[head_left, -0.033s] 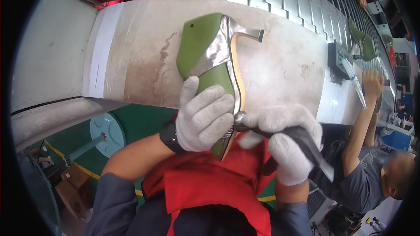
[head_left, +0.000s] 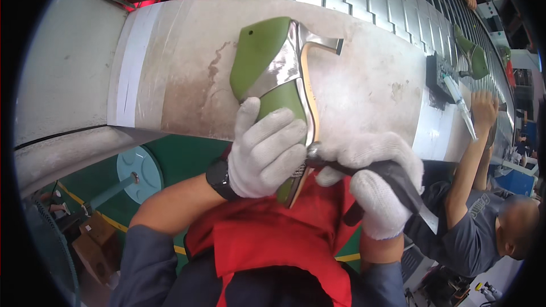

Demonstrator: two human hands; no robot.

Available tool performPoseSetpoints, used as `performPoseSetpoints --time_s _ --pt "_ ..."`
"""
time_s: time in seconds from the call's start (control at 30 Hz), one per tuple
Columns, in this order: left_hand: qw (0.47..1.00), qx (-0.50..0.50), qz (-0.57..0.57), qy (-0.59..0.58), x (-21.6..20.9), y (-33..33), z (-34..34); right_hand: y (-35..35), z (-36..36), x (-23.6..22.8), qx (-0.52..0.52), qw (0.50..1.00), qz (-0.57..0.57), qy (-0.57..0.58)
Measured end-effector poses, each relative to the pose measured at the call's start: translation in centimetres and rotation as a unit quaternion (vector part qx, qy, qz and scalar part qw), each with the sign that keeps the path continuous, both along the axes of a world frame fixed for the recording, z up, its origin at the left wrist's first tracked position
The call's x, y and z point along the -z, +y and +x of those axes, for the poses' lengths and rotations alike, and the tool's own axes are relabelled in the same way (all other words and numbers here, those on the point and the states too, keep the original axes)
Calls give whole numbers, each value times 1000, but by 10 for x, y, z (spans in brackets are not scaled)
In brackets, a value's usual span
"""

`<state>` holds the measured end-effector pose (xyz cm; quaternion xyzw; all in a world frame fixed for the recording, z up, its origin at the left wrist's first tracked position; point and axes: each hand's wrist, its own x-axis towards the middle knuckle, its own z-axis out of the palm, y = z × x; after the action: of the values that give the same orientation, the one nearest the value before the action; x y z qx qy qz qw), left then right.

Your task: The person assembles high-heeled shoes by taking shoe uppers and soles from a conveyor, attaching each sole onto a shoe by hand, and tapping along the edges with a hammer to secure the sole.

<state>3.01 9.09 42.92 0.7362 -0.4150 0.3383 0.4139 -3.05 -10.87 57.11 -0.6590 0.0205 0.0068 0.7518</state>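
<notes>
High-heeled shoe (head_left: 291,74) is lying on its side on the pale workbench (head_left: 364,91), its heel (head_left: 325,41) pointing right and its toe overhanging the near edge by the red apron (head_left: 273,244). A green last (head_left: 259,51) is filling it. The gloved left hand (head_left: 267,150) is gripping the forefoot. The gloved right hand (head_left: 381,182) is gripping a dark handle (head_left: 399,185); a rounded metal head (head_left: 313,150) is sitting at the sole (head_left: 310,105) edge, just beside the left fingertips (head_left: 297,156), contact being unclear. A blade-like tip (head_left: 430,220) is projecting behind the same fist; whether it is belonging to the same tool cannot be told.

Risks, as judged: slipping sideways, the metal head could be striking the left fingertips. Excess or misplaced force could be marking the silver strap (head_left: 280,71). A loosening left grip could be letting the overhanging toe tip. Careless wrist turning could be bringing the exposed tip against the right forearm.
</notes>
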Motion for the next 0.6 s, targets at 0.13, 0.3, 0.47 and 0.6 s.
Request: performPoseSetpoints --time_s 0.13,0.3,0.47,0.6 --pt "999 -17 -30 -6 4 -6 6 2 22 -7 58 991 -118 10" --pt "1000 10 -22 8 -5 -5 3 15 -10 -8 166 965 33 -200" --pt "1000 -9 -21 12 -1 -9 5 15 -9 0 73 997 7 24" --pt "999 -23 -32 18 -2 -7 1 16 -19 -10 164 971 -122 -120"
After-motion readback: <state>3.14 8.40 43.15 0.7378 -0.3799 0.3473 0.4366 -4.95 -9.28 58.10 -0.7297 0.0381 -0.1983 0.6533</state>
